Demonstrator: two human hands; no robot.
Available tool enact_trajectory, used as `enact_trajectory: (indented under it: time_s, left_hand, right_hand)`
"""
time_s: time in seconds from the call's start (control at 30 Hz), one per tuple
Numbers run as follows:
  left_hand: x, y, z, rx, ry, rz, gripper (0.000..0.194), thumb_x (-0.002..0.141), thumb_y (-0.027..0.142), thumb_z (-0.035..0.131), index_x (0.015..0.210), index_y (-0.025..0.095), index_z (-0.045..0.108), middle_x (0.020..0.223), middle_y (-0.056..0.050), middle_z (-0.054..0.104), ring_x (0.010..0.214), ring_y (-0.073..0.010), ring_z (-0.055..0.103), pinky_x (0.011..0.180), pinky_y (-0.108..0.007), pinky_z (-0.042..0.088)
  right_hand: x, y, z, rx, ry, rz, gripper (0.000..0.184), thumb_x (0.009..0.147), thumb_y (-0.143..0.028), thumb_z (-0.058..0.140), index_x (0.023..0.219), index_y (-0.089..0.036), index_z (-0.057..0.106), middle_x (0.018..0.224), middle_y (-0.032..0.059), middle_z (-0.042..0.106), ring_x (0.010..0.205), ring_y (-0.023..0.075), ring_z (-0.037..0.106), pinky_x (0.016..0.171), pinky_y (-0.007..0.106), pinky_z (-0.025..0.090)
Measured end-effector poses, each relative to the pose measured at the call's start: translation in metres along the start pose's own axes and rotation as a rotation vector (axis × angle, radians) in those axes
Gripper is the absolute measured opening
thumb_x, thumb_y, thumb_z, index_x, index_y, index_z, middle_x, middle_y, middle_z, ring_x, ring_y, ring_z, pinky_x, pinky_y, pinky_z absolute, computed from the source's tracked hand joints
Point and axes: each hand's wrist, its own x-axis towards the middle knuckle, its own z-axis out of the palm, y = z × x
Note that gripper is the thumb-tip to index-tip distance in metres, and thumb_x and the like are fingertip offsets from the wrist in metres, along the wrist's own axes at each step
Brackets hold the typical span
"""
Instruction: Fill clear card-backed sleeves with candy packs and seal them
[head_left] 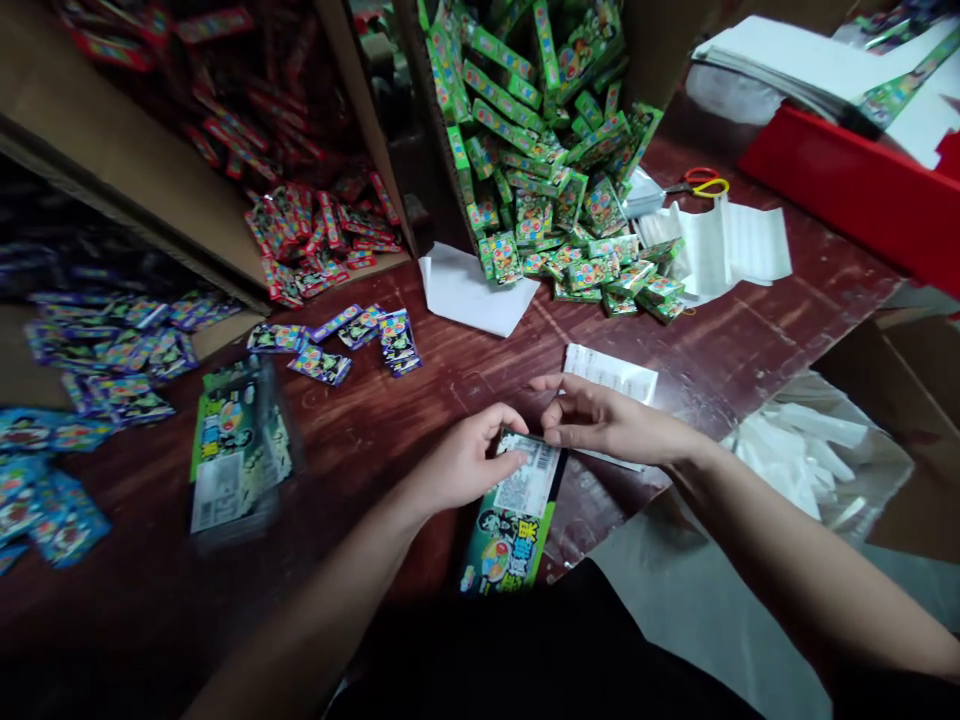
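Grip of the left hand [466, 458] clamps a green package [514, 535]; the right hand [604, 418] hangs parted beside it.

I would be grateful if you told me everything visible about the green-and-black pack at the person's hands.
The green-and-black pack is oblong and printed, looking like card or plastic. Large bright characters and cartoon artwork cover its nearer part; a pale label with a barcode and small, unreadable print sits towards its far end. It lies slantwise at the table's near side. The left hand's thumb rests on the label; the right hand is at the far right corner, contact unclear.
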Motion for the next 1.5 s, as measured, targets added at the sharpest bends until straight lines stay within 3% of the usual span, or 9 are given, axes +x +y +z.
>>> enact_trajectory:
  time_s: [0.2, 0.47, 0.73, 0.9, 1.03, 1.17, 1.3, 1.4, 1.5]
  left_hand:
    - [-0.005, -0.006, -0.001, -0.028, 0.01, 0.052, 0.022, 0.085, 0.019, 0.065, 0.104, 0.019, 0.055, 0.084, 0.003, 0.056, 0.074, -0.0108, 0.052, 0.065, -0.023, 0.041]
    - [-0.011, -0.014, -0.003, -0.158, 0.086, 0.028, 0.028, 0.082, 0.017, 0.069, 0.105, 0.019, 0.054, 0.093, 0.0, 0.061, 0.087, -0.0142, 0.059, 0.075, -0.026, 0.047]
    - [-0.027, -0.016, -0.015, -0.194, 0.212, -0.027, 0.041, 0.078, 0.018, 0.075, 0.113, 0.018, 0.054, 0.101, -0.004, 0.067, 0.092, -0.0161, 0.065, 0.08, -0.027, 0.052]
    - [-0.062, -0.015, -0.059, -0.292, 0.679, 0.041, 0.057, 0.077, 0.022, 0.079, 0.128, 0.027, 0.054, 0.105, 0.0, 0.067, 0.089, -0.0138, 0.065, 0.074, -0.023, 0.052]
    - [-0.088, -0.022, -0.056, -0.546, 0.898, 0.154, 0.082, 0.074, 0.022, 0.08, 0.145, 0.04, 0.043, 0.123, 0.0, 0.065, 0.105, -0.0179, 0.065, 0.084, -0.028, 0.055]
    - [-0.105, -0.043, -0.027, -0.554, 0.847, 0.102, 0.062, 0.082, 0.025, 0.075, 0.136, 0.04, 0.049, 0.111, 0.001, 0.068, 0.097, -0.017, 0.066, 0.082, -0.03, 0.055]
    - [-0.108, -0.055, -0.012, -0.166, 0.613, 0.037, 0.02, 0.08, 0.026, 0.079, 0.083, 0.019, 0.06, 0.097, -0.001, 0.062, 0.092, -0.0158, 0.063, 0.08, -0.026, 0.052]
    - [-0.099, -0.049, -0.007, -0.116, 0.529, 0.021, 0.036, 0.083, 0.027, 0.076, 0.114, 0.024, 0.058, 0.119, -0.005, 0.058, 0.094, -0.0164, 0.064, 0.078, -0.027, 0.054]
    - [-0.091, -0.041, 0.0, -0.17, 0.419, 0.052, 0.087, 0.085, 0.024, 0.073, 0.153, 0.039, 0.021, 0.135, -0.009, 0.051, 0.085, -0.0128, 0.065, 0.072, -0.027, 0.055]
  right_hand:
    - [0.01, 0.008, 0.015, -0.283, 0.022, -0.096, 0.067, 0.09, -0.025, 0.066, 0.147, -0.023, 0.03, 0.09, -0.0011, 0.059, 0.08, 0.0135, 0.059, 0.074, 0.029, 0.051]
    - [-0.005, 0.047, 0.045, -1.048, 0.489, -0.503, 0.076, 0.096, -0.02, 0.061, 0.156, -0.04, 0.019, 0.099, 0.0029, 0.07, 0.093, 0.0251, 0.056, 0.092, 0.05, 0.039]
    - [0.01, 0.045, 0.063, -0.739, 0.422, -0.346, 0.08, 0.099, -0.025, 0.056, 0.161, -0.034, 0.005, 0.113, 0.0052, 0.071, 0.104, 0.0268, 0.059, 0.097, 0.051, 0.043]
    - [0.014, 0.043, 0.07, -0.392, 0.585, -0.362, 0.083, 0.095, -0.034, 0.063, 0.159, -0.039, 0.011, 0.152, 0.0097, 0.044, 0.134, 0.0283, 0.049, 0.109, 0.053, 0.043]
    - [0.026, 0.059, 0.087, 0.044, 0.731, -0.277, 0.089, 0.087, -0.038, 0.073, 0.156, -0.041, 0.017, 0.138, 0.0084, 0.047, 0.123, 0.0237, 0.059, 0.104, 0.048, 0.051]
    - [0.039, 0.062, 0.093, 0.183, 0.842, -0.341, 0.084, 0.081, -0.033, 0.079, 0.149, -0.041, 0.03, 0.121, 0.0031, 0.052, 0.113, 0.0193, 0.062, 0.101, 0.042, 0.054]
    - [0.037, 0.05, 0.081, 0.134, 0.736, -0.42, 0.084, 0.082, -0.027, 0.078, 0.149, -0.045, 0.03, 0.126, 0.0027, 0.052, 0.12, 0.0199, 0.06, 0.1, 0.039, 0.055]
    - [0.032, 0.044, 0.076, -0.003, 0.603, -0.447, 0.085, 0.086, -0.026, 0.074, 0.153, -0.045, 0.026, 0.135, 0.0052, 0.051, 0.127, 0.0217, 0.056, 0.098, 0.039, 0.056]
    - [0.028, 0.046, 0.079, -0.202, 0.557, -0.451, 0.086, 0.091, -0.026, 0.068, 0.158, -0.04, 0.015, 0.139, 0.0088, 0.054, 0.127, 0.0236, 0.056, 0.101, 0.044, 0.054]
